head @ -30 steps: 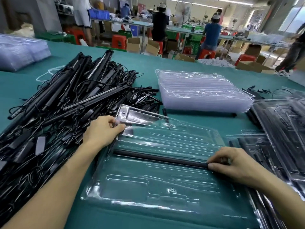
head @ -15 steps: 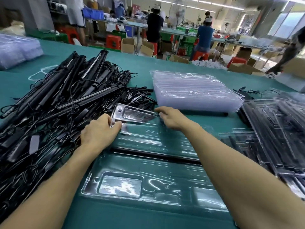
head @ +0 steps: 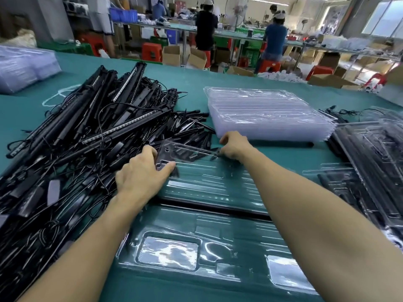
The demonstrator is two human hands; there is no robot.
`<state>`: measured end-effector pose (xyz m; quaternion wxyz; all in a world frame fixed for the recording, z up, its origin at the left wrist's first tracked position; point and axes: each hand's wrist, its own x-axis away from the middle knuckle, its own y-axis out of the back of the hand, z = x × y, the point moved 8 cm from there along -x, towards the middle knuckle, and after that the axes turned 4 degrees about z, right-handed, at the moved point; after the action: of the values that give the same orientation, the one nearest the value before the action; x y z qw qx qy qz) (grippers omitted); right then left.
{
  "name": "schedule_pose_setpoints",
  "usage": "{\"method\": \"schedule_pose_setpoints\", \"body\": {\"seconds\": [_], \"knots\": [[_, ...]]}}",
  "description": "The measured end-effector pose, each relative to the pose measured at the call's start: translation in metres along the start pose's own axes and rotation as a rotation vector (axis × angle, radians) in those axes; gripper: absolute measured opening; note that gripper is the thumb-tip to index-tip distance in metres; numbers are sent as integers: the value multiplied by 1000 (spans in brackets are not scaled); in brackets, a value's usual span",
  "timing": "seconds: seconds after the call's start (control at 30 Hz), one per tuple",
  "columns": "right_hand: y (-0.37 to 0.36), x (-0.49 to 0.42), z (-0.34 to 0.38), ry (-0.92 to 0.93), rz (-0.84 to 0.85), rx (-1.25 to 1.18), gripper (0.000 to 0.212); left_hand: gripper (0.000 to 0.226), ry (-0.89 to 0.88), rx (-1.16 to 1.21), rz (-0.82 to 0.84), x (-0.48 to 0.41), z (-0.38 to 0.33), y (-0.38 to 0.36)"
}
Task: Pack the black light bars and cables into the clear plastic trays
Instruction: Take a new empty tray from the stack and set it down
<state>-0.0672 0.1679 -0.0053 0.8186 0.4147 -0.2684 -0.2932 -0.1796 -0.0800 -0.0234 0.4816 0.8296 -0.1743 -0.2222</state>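
Observation:
A clear plastic tray (head: 196,232) lies open on the green table in front of me, with one black light bar (head: 213,207) lying across its middle. Its hinged flap (head: 185,152) at the far edge is raised. My left hand (head: 144,173) pinches the flap's left corner between thumb and fingers. At the flap's right end, my right hand (head: 234,144) grips the edge with curled fingers. A big heap of black light bars and cables (head: 72,149) lies to the left.
A stack of empty clear trays (head: 266,114) stands behind the open tray. Filled trays (head: 370,162) lie at the right. More clear packs (head: 24,68) sit far left. People work at benches beyond the table.
My right hand left the bar's right end and moved up to the flap's right edge. The flap has risen a little. My left hand stays at the flap's left corner.

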Motion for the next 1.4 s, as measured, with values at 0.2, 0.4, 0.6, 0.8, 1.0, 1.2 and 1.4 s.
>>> {"method": "schedule_pose_setpoints", "body": {"seconds": [0.2,0.4,0.6,0.8,1.0,1.2,1.4], "knots": [[-5,-1,-1,40,48,0,44,49,-30,10,0,-1,0,1],[-11,2,-1,181,-33,-109,51,46,-25,14,4,0,-1,0],[-11,1,5,169,-67,-105,32,44,-19,28,15,0,-1,1],[-16,-3,14,59,-73,76,31,44,-12,33,25,1,-2,1],[-17,2,32,156,-119,316,47,42,6,31,36,0,-1,1],[29,46,59,508,-458,272,29,33,-12,108,-34,2,-3,11],[75,100,2,445,-305,-334,19,26,-12,119,-46,3,-3,14]]}}
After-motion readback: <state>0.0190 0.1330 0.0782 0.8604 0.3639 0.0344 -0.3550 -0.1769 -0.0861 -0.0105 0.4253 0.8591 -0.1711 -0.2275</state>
